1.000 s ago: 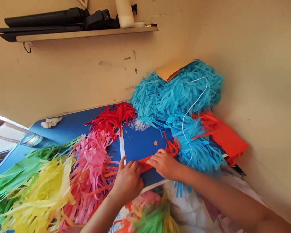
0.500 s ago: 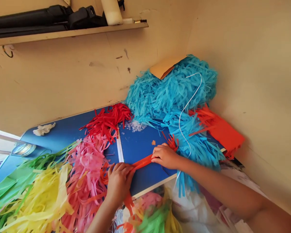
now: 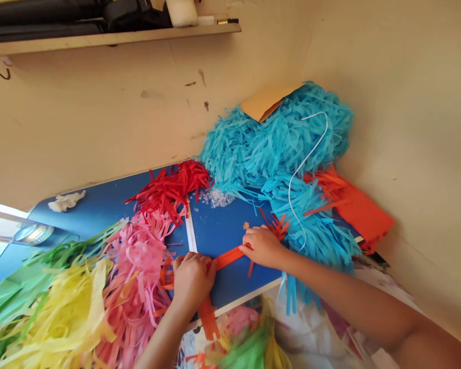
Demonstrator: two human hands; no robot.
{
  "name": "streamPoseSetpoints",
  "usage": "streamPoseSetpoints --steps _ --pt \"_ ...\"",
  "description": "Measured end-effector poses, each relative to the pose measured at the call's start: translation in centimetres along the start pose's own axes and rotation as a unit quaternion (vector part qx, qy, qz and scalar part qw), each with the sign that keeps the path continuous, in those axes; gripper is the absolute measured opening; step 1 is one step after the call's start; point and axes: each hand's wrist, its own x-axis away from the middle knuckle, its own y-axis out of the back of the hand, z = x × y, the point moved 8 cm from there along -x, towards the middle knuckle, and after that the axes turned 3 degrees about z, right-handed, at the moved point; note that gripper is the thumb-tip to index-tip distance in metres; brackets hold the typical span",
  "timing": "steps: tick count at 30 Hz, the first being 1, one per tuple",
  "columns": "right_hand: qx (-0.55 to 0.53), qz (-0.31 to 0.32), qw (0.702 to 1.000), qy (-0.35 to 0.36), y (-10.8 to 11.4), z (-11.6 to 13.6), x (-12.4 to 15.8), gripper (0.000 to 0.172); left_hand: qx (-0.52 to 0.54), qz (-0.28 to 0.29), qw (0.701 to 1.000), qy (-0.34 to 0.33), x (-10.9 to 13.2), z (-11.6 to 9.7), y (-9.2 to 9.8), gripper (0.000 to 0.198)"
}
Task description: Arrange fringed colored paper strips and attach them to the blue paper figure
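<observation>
A band of orange tissue paper (image 3: 229,257) with fringed ends stretches between my two hands over the blue tabletop (image 3: 230,287). My left hand (image 3: 193,279) is closed on its left part, and fringe hangs below that hand past the table edge. Farther right, my right hand (image 3: 264,247) pinches the other end, with orange strips (image 3: 278,228) spreading out beyond the fingers. Pink fringed paper (image 3: 140,261) lies just left of my left hand. Blue fringed paper (image 3: 311,225) lies beside my right hand, with a white cord (image 3: 291,190) across it.
A large blue fringe pile (image 3: 280,138) carries a brown paper piece (image 3: 269,101). Red fringe (image 3: 172,187), yellow fringe (image 3: 61,307), green paper (image 3: 19,297) and an orange sheet (image 3: 363,212) lie around. White scraps (image 3: 217,198) are scattered. Above, a shelf (image 3: 119,41) runs along the wall.
The orange band looks flatter and tauter between my hands. My left hand has shifted slightly right, and its hanging orange fringe now drops straighter. The view has tilted down a little.
</observation>
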Motion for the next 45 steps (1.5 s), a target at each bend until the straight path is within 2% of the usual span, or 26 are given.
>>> streamPoseSetpoints --steps 4,7,9,12,16,19,21,24,27,29,32,36,42,45 --pt "0.008 -0.001 1.0 -0.011 0.6 -0.6 0.0 0.024 -0.007 -0.007 1.0 0.01 0.0 0.3 0.2 0.029" --pt "0.032 -0.058 0.998 -0.016 2.2 -0.4 0.9 0.013 -0.01 -0.04 0.999 -0.029 0.4 -0.3 1.0 0.018" --pt "0.049 -0.094 0.992 0.065 2.9 1.3 1.8 0.012 -0.031 -0.052 0.994 -0.094 0.8 -1.5 1.5 0.02" --pt "0.077 -0.087 0.97 0.215 2.0 4.1 3.2 0.01 -0.063 -0.048 0.985 -0.154 1.3 -3.0 1.6 0.026" --pt "0.124 -0.115 0.957 0.236 0.4 4.3 2.9 0.025 -0.058 -0.066 0.984 -0.158 1.5 -4.0 1.9 0.021" --pt "0.126 -0.141 0.952 0.243 -0.1 4.1 2.2 0.026 -0.042 -0.084 0.987 -0.132 1.4 -4.1 2.0 0.012" --pt "0.115 -0.136 0.956 0.234 -0.2 3.9 1.6 0.024 -0.033 -0.093 0.988 -0.116 1.1 -3.8 1.9 0.01" --pt "0.074 -0.096 0.976 0.182 -0.2 3.2 0.7 0.016 -0.022 -0.103 0.989 -0.099 0.6 -3.4 1.6 0.009" --pt "0.05 -0.074 0.988 0.123 0.1 2.4 0.6 0.014 0.002 -0.121 0.989 -0.083 0.4 -2.8 1.3 0.016" --pt "0.033 -0.073 0.99 0.115 0.2 2.2 1.0 0.006 0.033 -0.138 0.987 -0.076 0.4 -2.3 1.2 0.022" --pt "0.0 -0.073 0.991 0.11 -0.1 1.8 1.6 0.007 0.084 -0.17 0.98 -0.064 0.9 -1.4 1.1 0.026" --pt "-0.015 -0.078 0.995 0.059 -0.5 0.2 1.8 0.013 0.128 -0.209 0.969 -0.043 1.5 0.3 0.8 0.031" --pt "-0.041 -0.056 0.996 0.063 -0.3 -0.6 1.5 0.012 0.155 -0.165 0.974 -0.024 1.1 1.2 0.3 0.023" --pt "-0.085 -0.051 0.995 0.026 0.0 -1.3 1.2 0.013 0.151 -0.146 0.978 -0.01 0.7 1.0 0.5 0.024"
